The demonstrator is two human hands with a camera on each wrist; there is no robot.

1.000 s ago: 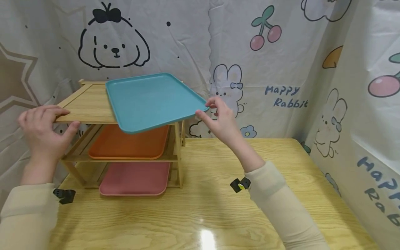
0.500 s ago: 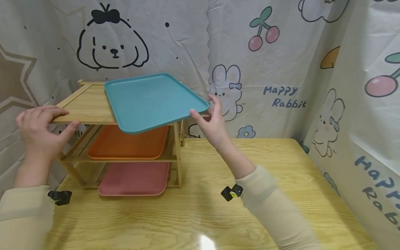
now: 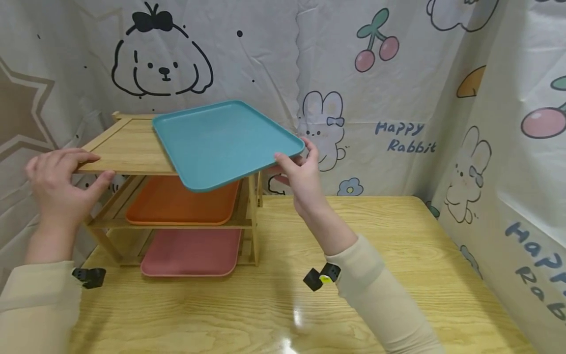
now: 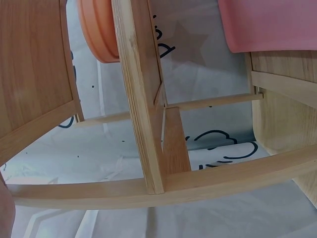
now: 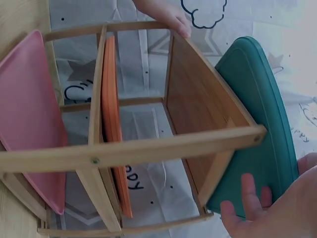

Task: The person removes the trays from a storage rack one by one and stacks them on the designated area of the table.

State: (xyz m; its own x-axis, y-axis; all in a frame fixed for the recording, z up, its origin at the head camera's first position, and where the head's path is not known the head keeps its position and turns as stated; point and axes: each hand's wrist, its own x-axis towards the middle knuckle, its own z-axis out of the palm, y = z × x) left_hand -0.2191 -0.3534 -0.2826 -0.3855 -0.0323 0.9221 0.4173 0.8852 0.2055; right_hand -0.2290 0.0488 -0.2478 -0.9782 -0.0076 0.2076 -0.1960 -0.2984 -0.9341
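The right hand [image 3: 305,179] is holding the blue tray [image 3: 225,145] near its front right corner, the thumb pressing on the rim while the other fingers [image 5: 250,191] are reaching underneath, making a narrow pinch across the edge. The tray is lying askew at the top of the wooden rack [image 3: 254,216], its left part sitting over the top shelf [image 3: 132,147] and its right corner jutting out past the rack's side; how much of its underside is touching the shelf, the views are not showing. The left hand [image 3: 62,179] is gripping the shelf's front left corner, its fingers lying over the top and its thumb bracing at the front edge. Below, an orange tray [image 3: 183,201] is resting on the middle shelf [image 3: 108,224], and a pink tray [image 3: 192,253] is sitting at the bottom, near the counter [image 3: 221,314]. By the look of it, the person is adjusting the blue tray's position while steadying the rack. The next move is probably calling for a firm left hold and a right hand that is supporting the overhanging corner and controlling its tilt; which way the tray is travelling, this moment is not settling.
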